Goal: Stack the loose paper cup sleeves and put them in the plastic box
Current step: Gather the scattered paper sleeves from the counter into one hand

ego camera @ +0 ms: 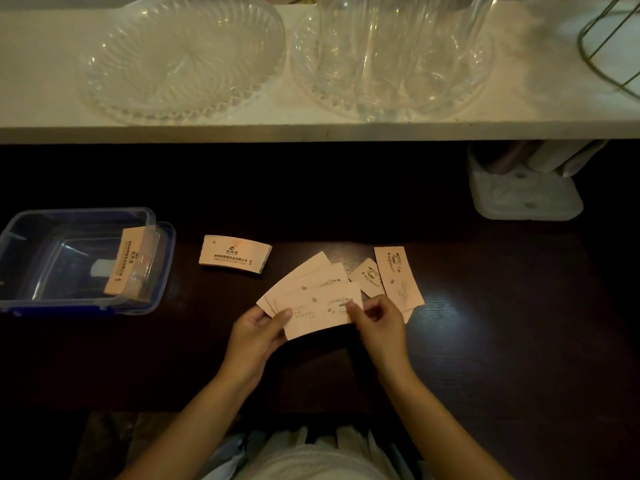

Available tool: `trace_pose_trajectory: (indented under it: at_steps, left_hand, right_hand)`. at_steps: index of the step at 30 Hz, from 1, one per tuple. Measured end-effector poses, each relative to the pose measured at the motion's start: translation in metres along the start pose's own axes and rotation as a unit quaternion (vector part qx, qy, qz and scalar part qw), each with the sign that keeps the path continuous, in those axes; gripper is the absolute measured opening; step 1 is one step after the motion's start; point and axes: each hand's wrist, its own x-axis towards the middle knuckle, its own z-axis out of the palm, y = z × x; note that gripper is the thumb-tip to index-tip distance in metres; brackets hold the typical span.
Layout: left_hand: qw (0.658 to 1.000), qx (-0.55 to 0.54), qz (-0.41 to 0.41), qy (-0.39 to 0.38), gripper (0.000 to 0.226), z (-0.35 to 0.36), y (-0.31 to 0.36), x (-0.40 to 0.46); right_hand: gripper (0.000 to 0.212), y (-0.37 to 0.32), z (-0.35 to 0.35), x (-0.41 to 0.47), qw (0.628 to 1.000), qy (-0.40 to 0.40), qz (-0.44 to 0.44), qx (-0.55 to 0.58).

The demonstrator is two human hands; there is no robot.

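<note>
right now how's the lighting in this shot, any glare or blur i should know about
Head view: dim and warm overall, the dark table nearly black except a glare patch right of the right hand; the white shelf is brightest, with sparkle on the glass dishes; print on the sleeves held by the left hand is soft; wide-angle bending at the edges.

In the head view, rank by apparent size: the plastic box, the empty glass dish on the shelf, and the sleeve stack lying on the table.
1. Empty glass dish, though it sits closer to the camera
2. Plastic box
3. Sleeve stack
</note>
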Motion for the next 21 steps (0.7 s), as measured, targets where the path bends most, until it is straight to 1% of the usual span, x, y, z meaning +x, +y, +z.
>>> trace_pose_trajectory:
  at_steps: [2, 3, 4, 5, 6, 7, 8, 9, 10, 11, 12, 15, 16, 17, 19, 20, 21]
  left_hand:
    - [1.0, -0.001, -0.008, 0.009, 0.021, -0.003, -0.002, 0.0]
    - [1.0, -0.003, -0.012, 0.015, 0.022, -0.005, -0.002, 0.001]
    - [1.0, -0.005, -0.015, 0.022, 0.022, -0.007, -0.003, 0.001]
    - [0.999, -0.008, -0.018, 0.03, 0.022, -0.01, -0.003, 0.001]
    - [0.999, -0.009, -0.019, 0.036, 0.022, -0.013, -0.003, 0.001]
    - [0.999, -0.009, -0.019, 0.04, 0.022, -0.016, -0.003, 0.001]
    - [0.999, -0.009, -0.019, 0.042, 0.021, -0.018, -0.003, 0.002]
    - [0.999, -0.009, -0.018, 0.043, 0.021, -0.019, -0.003, 0.002]
    - [0.999, -0.009, -0.018, 0.044, 0.021, -0.021, -0.004, 0.002]
    - [0.999, -0.011, -0.017, 0.044, 0.021, -0.021, -0.004, 0.003]
    - [0.999, -0.014, -0.018, 0.044, 0.021, -0.021, -0.005, 0.004]
    - [0.999, -0.022, -0.021, 0.044, 0.021, -0.019, -0.006, 0.004]
    - [0.999, -0.023, -0.02, 0.044, 0.022, -0.019, -0.007, 0.004]
    - [0.999, -0.024, -0.019, 0.045, 0.022, -0.018, -0.006, 0.005]
    - [0.998, -0.024, -0.016, 0.048, 0.022, -0.02, -0.005, 0.005]
    - [0.998, -0.025, -0.014, 0.05, 0.022, -0.021, -0.004, 0.004]
    - [0.998, -0.026, -0.013, 0.052, 0.022, -0.023, -0.003, 0.004]
  right_hand:
    - [0.014, 0.003, -0.005, 0.002, 0.998, -0.038, -0.03, -0.038]
    - [0.01, 0.004, -0.012, 0.007, 0.995, -0.028, -0.061, -0.076]
    - [0.018, 0.004, -0.024, 0.016, 0.983, 0.009, -0.107, -0.15]
    - [0.036, 0.006, -0.038, 0.028, 0.953, 0.047, -0.163, -0.25]
    - [0.057, 0.007, -0.055, 0.04, 0.912, 0.056, -0.212, -0.347]
    - [0.076, 0.009, -0.07, 0.052, 0.873, 0.026, -0.23, -0.429]
    - [0.087, 0.01, -0.082, 0.061, 0.846, -0.027, -0.225, -0.482]
    - [0.091, 0.01, -0.091, 0.069, 0.829, -0.081, -0.212, -0.512]
    - [0.089, 0.01, -0.096, 0.074, 0.814, -0.125, -0.198, -0.531]
    - [0.085, 0.009, -0.099, 0.076, 0.797, -0.152, -0.193, -0.552]
    - [0.079, 0.008, -0.098, 0.076, 0.779, -0.158, -0.198, -0.573]
    - [0.062, 0.006, -0.086, 0.062, 0.715, -0.108, -0.263, -0.639]
    - [0.055, 0.007, -0.078, 0.054, 0.701, -0.091, -0.283, -0.648]
    - [0.051, 0.008, -0.07, 0.047, 0.697, -0.074, -0.299, -0.647]
    - [0.051, 0.008, -0.059, 0.044, 0.714, -0.044, -0.32, -0.621]
    - [0.057, 0.005, -0.057, 0.048, 0.732, -0.038, -0.316, -0.603]
    - [0.069, 0.001, -0.056, 0.054, 0.748, -0.043, -0.298, -0.592]
